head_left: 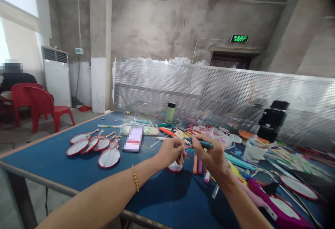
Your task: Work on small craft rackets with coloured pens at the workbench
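My left hand (pixel 170 151), with a gold beaded bracelet on its wrist, pinches a flat pale wooden stick (pixel 181 156) held upright. Just below those fingers is a round white disc with a red rim (pixel 175 167), partly hidden by the hand; I cannot tell whether it is joined to the stick. My right hand (pixel 211 152) is closed around a teal pen-shaped tool (pixel 205 143), whose tip points left toward the top of the stick. Orange and purple markers (pixel 195 164) lie on the blue table (pixel 157 194) between my forearms.
Several red-rimmed round paddles (pixel 109 157) lie at the left, beside a phone (pixel 133 139). A green bottle (pixel 170 112) stands behind. To the right are a white cup (pixel 254 151), a purple-cased item (pixel 277 204) and a black flask (pixel 272 120). Perforated metal panels (pixel 222 89) border the table.
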The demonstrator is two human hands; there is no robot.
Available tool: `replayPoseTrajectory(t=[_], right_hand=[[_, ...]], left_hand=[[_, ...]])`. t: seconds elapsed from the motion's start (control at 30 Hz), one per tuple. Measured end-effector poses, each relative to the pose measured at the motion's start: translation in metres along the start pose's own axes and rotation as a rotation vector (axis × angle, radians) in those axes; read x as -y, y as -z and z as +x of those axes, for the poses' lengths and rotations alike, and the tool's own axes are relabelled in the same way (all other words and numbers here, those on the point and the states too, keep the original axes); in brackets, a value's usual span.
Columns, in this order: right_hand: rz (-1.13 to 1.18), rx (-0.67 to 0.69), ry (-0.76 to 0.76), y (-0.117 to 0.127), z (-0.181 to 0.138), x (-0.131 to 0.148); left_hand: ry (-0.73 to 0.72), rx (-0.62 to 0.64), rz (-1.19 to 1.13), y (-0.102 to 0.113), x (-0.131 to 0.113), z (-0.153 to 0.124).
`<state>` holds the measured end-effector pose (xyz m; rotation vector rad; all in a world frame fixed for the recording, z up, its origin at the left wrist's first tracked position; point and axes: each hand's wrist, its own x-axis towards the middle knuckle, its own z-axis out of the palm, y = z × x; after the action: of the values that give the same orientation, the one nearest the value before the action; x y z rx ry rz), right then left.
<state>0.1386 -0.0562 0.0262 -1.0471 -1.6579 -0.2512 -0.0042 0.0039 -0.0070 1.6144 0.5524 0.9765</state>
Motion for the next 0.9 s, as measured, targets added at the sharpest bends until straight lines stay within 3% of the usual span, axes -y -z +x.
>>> replayPoseTrajectory(t=[0.9], right_hand=[[-0.001,0.021,-0.001,0.0007,-0.0008,0.0013]], left_hand=[[0.001,0.0,-0.006,-0.0001,-0.0011,-0.0019]])
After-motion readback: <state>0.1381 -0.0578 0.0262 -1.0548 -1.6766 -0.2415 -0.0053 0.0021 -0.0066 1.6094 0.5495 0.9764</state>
